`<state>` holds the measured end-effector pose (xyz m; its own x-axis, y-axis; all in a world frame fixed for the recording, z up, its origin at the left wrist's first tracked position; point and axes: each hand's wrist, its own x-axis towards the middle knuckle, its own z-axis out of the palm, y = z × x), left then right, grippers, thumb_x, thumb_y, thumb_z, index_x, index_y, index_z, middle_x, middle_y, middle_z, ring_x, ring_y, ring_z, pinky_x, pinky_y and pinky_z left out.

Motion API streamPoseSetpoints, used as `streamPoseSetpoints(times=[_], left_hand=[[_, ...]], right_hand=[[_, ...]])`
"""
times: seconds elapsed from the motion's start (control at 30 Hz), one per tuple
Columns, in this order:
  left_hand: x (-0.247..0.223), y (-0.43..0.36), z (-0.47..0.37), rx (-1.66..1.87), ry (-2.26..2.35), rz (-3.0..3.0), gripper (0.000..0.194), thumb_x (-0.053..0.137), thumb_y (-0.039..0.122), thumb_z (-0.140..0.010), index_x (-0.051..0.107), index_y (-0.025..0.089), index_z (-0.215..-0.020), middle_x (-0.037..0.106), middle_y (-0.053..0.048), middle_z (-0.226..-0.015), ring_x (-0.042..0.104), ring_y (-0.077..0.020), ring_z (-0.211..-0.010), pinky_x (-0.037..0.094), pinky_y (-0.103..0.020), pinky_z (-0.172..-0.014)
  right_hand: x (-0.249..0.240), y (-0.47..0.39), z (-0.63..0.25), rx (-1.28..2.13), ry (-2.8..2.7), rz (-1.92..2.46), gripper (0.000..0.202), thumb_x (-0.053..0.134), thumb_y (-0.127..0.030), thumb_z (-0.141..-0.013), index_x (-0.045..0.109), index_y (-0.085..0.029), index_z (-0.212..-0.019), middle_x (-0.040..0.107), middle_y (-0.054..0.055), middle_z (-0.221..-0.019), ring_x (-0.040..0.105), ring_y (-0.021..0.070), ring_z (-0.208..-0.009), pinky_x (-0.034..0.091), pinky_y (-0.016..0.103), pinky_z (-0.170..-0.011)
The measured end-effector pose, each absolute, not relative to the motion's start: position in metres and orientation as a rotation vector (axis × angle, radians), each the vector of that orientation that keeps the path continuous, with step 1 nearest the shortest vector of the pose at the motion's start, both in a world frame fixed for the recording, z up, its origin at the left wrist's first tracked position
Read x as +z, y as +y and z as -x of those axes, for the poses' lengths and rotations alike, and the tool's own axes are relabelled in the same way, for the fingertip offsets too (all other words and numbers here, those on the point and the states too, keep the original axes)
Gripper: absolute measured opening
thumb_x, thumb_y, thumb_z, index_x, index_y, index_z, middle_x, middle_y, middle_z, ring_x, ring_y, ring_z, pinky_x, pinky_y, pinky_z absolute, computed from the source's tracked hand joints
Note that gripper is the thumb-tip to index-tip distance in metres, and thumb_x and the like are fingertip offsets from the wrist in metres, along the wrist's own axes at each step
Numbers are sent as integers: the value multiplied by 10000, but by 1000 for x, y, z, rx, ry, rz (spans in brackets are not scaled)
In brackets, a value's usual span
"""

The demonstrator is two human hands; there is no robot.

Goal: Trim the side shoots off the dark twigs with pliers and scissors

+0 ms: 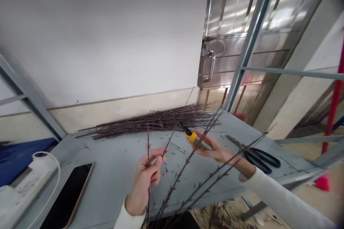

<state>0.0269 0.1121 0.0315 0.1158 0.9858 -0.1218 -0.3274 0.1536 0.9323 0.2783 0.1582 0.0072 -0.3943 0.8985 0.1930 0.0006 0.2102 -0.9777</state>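
Observation:
My left hand (147, 175) is closed around a thin dark twig (148, 143) that stands almost upright. A shorter piece of twig (168, 142) sticks up at a slant from between its thumb and fingertips. My right hand (211, 146) grips a pair of hand cutters (197, 140) with yellow and grey handles, the black tip pointing up and left toward the left hand. Several long budded branches (185, 166) slant up from the bottom edge, passing in front of the right hand and forearm; their lower ends are out of view.
Against the wall lies a heap of dark twigs (150, 121) on the grey table (107, 171). Black-handled scissors (259, 157) rest at the right, a phone (68, 193) and a power strip (32, 182) at the left. Small cuttings are scattered about; more twigs (223, 216) lie below the front edge.

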Motion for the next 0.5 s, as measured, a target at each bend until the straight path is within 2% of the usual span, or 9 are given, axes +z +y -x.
streamPoseSetpoints(times=[0.1, 0.33, 0.5], left_hand=[[32, 111, -28, 1178, 966, -900, 410, 795, 431, -577, 667, 155, -852, 608, 8, -714, 177, 35, -356, 85, -165, -368], [30, 112, -29, 1143, 996, -916, 448, 793, 440, -573, 658, 146, -882, 610, 5, -712, 175, 32, -356, 87, -172, -370], [31, 111, -30, 1123, 1005, -926, 458, 793, 447, -566, 660, 140, -880, 609, 8, -679, 171, 25, -353, 91, -184, -368]], right_hand=[[7, 153, -282, 1300, -1703, 918, 586, 709, -423, -696, 442, -259, -1192, 511, 65, -1101, 522, 185, -970, 423, 330, -857], [9, 152, -286, 1255, -1797, 961, 624, 683, -477, -700, 431, -270, -1231, 505, 56, -1061, 502, 205, -1040, 373, 360, -928], [10, 151, -288, 1250, -1785, 974, 625, 689, -473, -699, 419, -272, -1226, 509, 69, -1105, 502, 210, -1021, 372, 363, -923]])
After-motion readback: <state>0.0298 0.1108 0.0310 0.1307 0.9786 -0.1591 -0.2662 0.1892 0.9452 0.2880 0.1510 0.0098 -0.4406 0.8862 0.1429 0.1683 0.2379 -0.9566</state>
